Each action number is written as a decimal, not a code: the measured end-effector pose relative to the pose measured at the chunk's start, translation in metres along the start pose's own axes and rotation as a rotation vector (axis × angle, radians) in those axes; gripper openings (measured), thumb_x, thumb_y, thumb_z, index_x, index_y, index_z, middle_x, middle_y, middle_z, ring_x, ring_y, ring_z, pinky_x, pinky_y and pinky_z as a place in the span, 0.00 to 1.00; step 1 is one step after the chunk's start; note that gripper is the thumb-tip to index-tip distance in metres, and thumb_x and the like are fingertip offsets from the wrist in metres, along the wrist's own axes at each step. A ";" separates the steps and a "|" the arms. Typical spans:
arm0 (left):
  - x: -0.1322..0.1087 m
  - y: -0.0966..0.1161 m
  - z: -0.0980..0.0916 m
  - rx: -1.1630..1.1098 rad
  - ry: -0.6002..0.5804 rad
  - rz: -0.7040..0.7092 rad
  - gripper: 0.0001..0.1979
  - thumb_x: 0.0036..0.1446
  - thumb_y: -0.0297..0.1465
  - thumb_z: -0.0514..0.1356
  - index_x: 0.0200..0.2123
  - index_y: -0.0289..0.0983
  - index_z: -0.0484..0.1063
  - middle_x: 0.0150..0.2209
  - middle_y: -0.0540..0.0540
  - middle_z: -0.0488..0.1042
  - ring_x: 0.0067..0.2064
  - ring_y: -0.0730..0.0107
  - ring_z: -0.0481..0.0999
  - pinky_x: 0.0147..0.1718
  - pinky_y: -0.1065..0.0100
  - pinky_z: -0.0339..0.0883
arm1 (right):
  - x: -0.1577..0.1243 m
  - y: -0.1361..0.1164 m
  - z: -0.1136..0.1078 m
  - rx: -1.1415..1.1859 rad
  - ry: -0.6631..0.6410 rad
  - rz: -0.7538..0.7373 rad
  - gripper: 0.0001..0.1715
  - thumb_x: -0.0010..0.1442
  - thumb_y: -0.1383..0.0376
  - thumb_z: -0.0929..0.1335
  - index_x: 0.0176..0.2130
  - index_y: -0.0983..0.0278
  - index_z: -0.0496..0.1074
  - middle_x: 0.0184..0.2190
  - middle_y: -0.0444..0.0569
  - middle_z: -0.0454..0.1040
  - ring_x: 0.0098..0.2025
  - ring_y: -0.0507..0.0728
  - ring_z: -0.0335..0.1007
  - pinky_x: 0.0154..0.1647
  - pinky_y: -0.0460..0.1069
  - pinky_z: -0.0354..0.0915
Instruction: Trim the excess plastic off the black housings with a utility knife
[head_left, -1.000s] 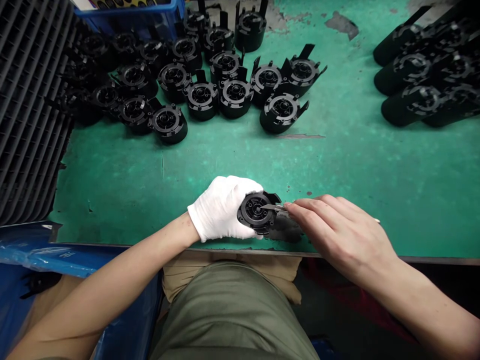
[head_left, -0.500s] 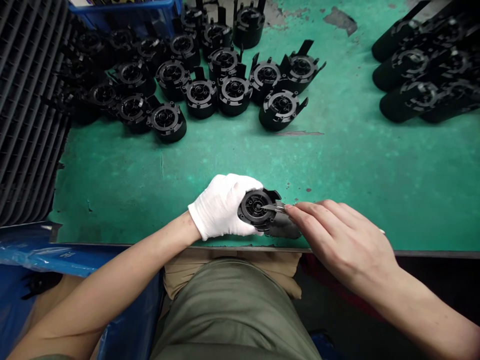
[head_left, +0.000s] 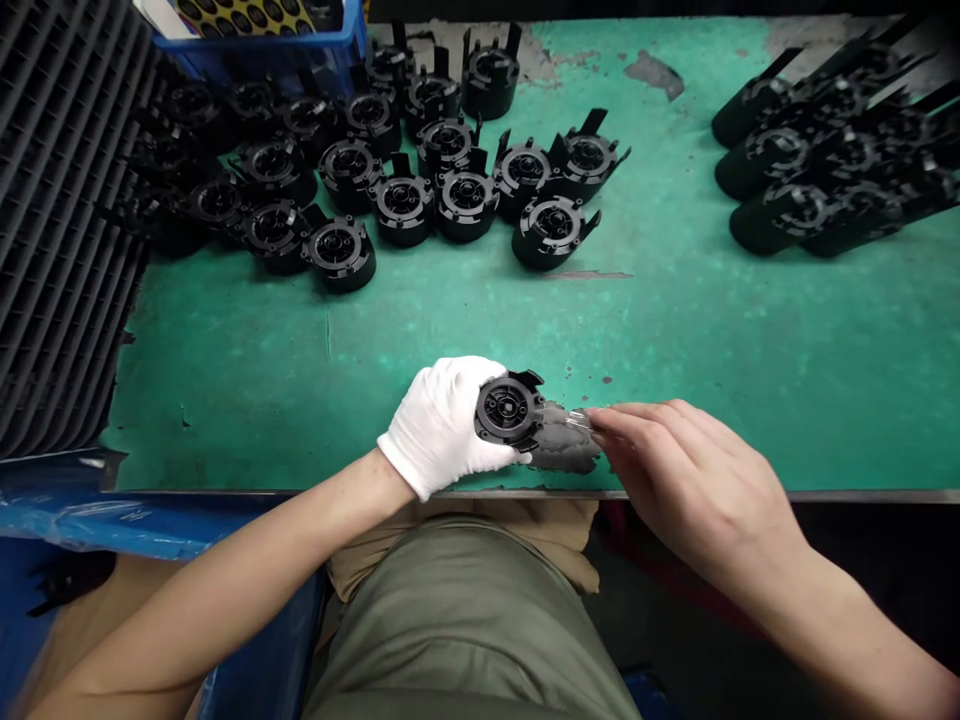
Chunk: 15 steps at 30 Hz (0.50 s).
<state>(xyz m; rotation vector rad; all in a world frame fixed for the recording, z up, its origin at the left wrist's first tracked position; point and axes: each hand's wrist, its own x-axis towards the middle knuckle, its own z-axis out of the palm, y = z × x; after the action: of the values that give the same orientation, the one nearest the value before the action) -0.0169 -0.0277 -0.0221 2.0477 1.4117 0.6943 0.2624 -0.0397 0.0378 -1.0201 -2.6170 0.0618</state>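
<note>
Left hand (head_left: pixel 444 428) (white glove) grips a round black plastic part (head_left: pixel 510 410) at lower centre of the frame, face up, near the front edge of the green bench (head_left: pixel 675 330). Right hand (head_left: pixel 690 480), bare, pinches a small blade (head_left: pixel 577 420) just right of the part, tip blurred, contact unclear. More black parts (head_left: pixel 390 170) cluster upper left; another batch (head_left: pixel 825 150) lies upper right. Ribbed black tray (head_left: pixel 60 220) at far left.
</note>
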 end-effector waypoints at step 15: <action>0.023 -0.013 -0.026 -0.039 -0.255 0.232 0.42 0.45 0.51 0.82 0.59 0.39 0.76 0.56 0.39 0.84 0.57 0.42 0.85 0.56 0.52 0.78 | 0.001 -0.007 0.012 -0.031 -0.047 -0.059 0.22 0.69 0.77 0.72 0.61 0.72 0.72 0.48 0.60 0.82 0.41 0.61 0.72 0.42 0.57 0.69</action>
<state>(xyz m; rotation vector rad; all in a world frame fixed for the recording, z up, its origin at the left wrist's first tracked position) -0.0364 0.0015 -0.0107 2.2007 1.0218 0.5243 0.2535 -0.0433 0.0274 -0.9618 -2.6970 0.0317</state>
